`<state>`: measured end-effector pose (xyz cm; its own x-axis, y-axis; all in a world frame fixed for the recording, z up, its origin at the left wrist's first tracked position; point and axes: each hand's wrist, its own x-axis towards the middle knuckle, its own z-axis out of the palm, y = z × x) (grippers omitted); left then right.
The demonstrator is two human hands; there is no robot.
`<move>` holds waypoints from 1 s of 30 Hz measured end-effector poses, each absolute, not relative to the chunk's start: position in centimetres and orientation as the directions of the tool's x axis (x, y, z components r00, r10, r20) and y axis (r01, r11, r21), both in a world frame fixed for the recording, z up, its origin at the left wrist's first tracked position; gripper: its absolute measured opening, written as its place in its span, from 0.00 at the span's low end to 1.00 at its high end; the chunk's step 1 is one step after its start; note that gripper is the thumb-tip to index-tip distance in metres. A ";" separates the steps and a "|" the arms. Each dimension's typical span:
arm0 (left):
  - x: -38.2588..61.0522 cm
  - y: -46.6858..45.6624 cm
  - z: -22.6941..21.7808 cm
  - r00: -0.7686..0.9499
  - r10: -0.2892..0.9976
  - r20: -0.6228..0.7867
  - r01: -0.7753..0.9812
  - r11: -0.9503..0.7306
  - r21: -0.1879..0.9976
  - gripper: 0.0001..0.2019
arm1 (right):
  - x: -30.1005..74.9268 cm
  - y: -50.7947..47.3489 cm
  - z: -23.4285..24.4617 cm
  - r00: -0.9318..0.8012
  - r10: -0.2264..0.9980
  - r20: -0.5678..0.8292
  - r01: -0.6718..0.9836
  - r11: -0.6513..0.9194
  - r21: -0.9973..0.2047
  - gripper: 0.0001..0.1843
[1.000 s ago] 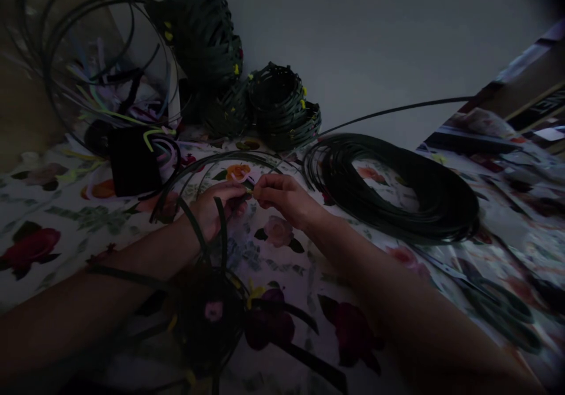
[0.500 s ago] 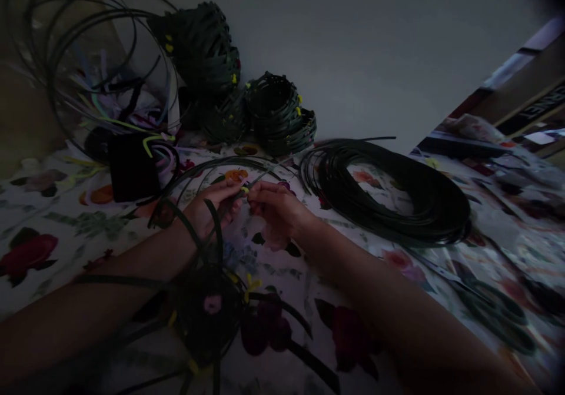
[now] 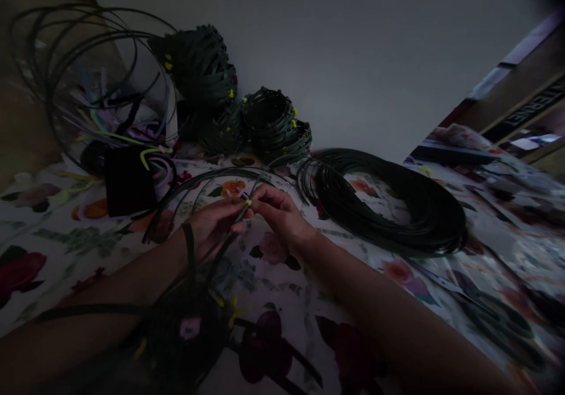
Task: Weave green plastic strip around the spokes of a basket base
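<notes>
In the middle of the head view, my left hand [image 3: 214, 221] is closed on a thin dark green strip [image 3: 241, 213]. A small yellow tie [image 3: 248, 202] sits around the strip at the fingertips. My right hand [image 3: 278, 212] pinches close beside it, its thumb and finger at the tie; the exact grip is too dark to make out. Below my left wrist lies a partly woven dark green basket [image 3: 176, 342], with loose strips sticking out and yellow ties [image 3: 233, 311] on it. Part of it is hidden by my left forearm.
Finished-looking woven baskets [image 3: 269, 112] are stacked at the back against the wall. A large coil of dark strip [image 3: 424, 212] lies to the right, scissors [image 3: 494, 312] nearer me. A black box-like object [image 3: 129, 182] and coloured strips [image 3: 101, 115] are on the left. A floral cloth [image 3: 282, 289] covers the table.
The basket has shifted left and toward me. Both hands stay together at the yellow tie, which now shows more plainly. The background sits slightly lower as the view tilts.
</notes>
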<state>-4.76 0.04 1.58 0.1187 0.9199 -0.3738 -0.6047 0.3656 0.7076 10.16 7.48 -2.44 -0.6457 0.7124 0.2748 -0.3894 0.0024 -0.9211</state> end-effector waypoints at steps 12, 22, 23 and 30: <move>-5.2 -0.2 1.8 0.195 0.886 -0.421 -0.460 0.462 0.759 0.13 | 9.8 7.4 -2.7 -0.636 0.755 0.159 -0.358 -0.106 -0.928 0.13; -5.3 -0.1 1.4 0.152 0.891 -0.427 -0.448 0.447 0.774 0.16 | 10.4 7.5 -1.9 -0.694 0.702 0.159 -0.342 -0.127 -0.931 0.10; -5.3 -0.1 1.6 0.124 0.901 -0.415 -0.445 0.424 0.789 0.14 | 10.4 7.6 -1.9 -0.690 0.705 0.162 -0.341 -0.119 -0.932 0.09; -5.1 0.1 1.7 0.048 0.939 -0.339 -0.479 0.320 0.817 0.05 | 10.5 8.1 -2.1 -0.702 0.681 0.209 -0.322 -0.041 -0.946 0.08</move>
